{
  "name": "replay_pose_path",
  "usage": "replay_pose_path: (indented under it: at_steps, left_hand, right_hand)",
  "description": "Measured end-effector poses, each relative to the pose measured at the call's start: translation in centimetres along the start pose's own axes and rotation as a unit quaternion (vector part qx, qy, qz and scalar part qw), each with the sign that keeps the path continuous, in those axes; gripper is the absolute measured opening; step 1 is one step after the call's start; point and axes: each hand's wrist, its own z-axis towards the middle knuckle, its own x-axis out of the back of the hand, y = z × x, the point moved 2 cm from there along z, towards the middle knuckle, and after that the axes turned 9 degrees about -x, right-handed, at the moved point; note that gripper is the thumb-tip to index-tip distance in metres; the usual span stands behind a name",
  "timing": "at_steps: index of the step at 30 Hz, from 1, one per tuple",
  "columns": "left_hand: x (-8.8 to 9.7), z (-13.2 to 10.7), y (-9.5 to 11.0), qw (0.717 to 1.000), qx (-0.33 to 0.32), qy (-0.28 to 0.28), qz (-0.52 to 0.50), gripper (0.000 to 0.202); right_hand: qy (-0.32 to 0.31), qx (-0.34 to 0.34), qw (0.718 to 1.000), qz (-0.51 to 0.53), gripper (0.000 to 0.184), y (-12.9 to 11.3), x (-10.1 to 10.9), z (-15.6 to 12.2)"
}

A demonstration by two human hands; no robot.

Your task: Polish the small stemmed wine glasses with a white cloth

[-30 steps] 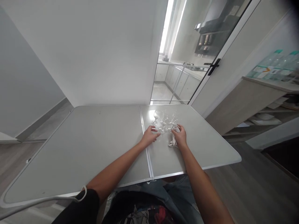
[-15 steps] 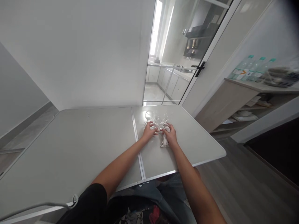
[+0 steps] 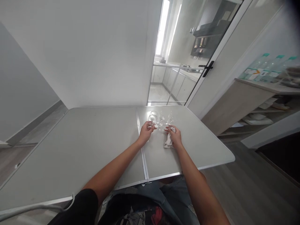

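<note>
Several clear stemmed glasses stand close together on the right part of the table, their outlines faint. My left hand has its fingers curled at the lower part of the leftmost wine glass; the fingers partly hide its stem and foot. A white cloth is bunched under my right hand, gripped between thumb and fingers, and its lower end rests on the tabletop. Just beyond the right fingertips is another stemmed glass. Between the hands, a third glass stands on the table.
The pale table has a metal seam and a metal edge. A glass door with a black handle rises behind it. On the right, plastic bottles stand on a wooden shelf unit. A grey cable crosses the lower left.
My left hand has drawn leftward, away from the middle glasses, to the leftmost glass. The gap between my hands is wider. My right hand keeps the cloth. The view has shifted slightly left.
</note>
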Motion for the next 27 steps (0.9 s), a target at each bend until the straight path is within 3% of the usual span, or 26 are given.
replay_pose_path:
  at_steps: [6,9,12,15,22,24,27]
  left_hand:
    - [10.2,-1.0,4.4,0.987,-0.053,0.113,0.101,0.041]
    - [15.3,-1.8,4.7,0.975,-0.05,0.166,0.141,0.039]
    - [19.0,-2.6,3.9,0.968,-0.024,0.205,0.144,0.038]
    - [21.2,-3.3,3.0,0.963,-0.014,0.227,0.144,0.041]
    - [24.0,-3.6,1.8,0.942,-0.049,0.288,0.166,0.039]
    - [24.5,-3.6,1.6,0.935,-0.055,0.305,0.169,0.036]
    - [24.7,-3.6,1.6,0.932,-0.059,0.315,0.171,0.035]
  right_hand:
    - [0.01,-0.009,1.0,0.013,0.046,0.0,0.3,0.1]
    - [0.015,0.008,1.0,0.001,0.042,-0.7,-0.2,-0.7]
    - [0.004,0.036,0.999,-0.022,0.037,-1.6,-2.4,-2.1]
    - [-0.05,0.035,0.998,-0.031,0.034,-2.2,-7.3,-4.2]
    - [-0.252,-0.048,0.966,0.016,0.03,-1.6,-22.4,-8.3]
    - [-0.269,-0.071,0.96,0.02,0.027,-0.9,-25.2,-8.5]
    - [-0.276,-0.095,0.956,0.014,0.025,0.1,-27.7,-8.3]
